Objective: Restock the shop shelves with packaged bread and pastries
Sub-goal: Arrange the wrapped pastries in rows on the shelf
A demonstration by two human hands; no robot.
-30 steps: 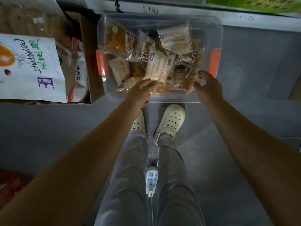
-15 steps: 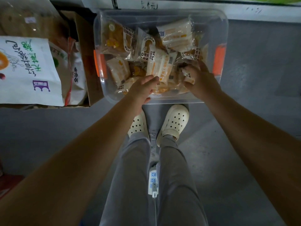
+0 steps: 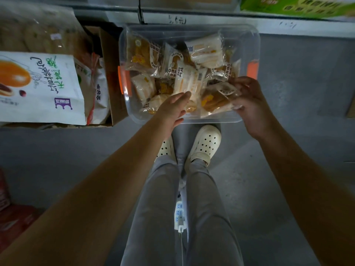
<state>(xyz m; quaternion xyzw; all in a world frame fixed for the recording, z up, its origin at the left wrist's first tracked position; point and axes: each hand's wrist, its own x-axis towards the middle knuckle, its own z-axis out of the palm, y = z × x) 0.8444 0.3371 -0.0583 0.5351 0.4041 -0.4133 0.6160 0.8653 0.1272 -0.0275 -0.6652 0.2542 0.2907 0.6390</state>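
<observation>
Right hand (image 3: 247,101) pinched a wrapped pastry (image 3: 215,101) in the clear bin (image 3: 246,46), left hand (image 3: 172,108) straight-fingered alongside, so the picking step likely wanted a clean lift out next.

A dim grey concrete floor (image 3: 297,112) fills most of the frame. At top centre a clear rectangular plastic tub with orange side latches (image 3: 192,28) sits on it, close against the pale base of a shop shelf (image 3: 230,22). Just left of the tub stands an open brown cardboard box (image 3: 110,60), its near edge reaching the left border. Below the tub, a pair of cream perforated clogs (image 3: 206,144) are planted side by side, toes almost touching the tub's near wall. Lower centre, a white power strip (image 3: 179,215) lies flat, a thin cable trailing toward the bottom edge. Red packaging (image 3: 17,217) rests at lower left.
</observation>
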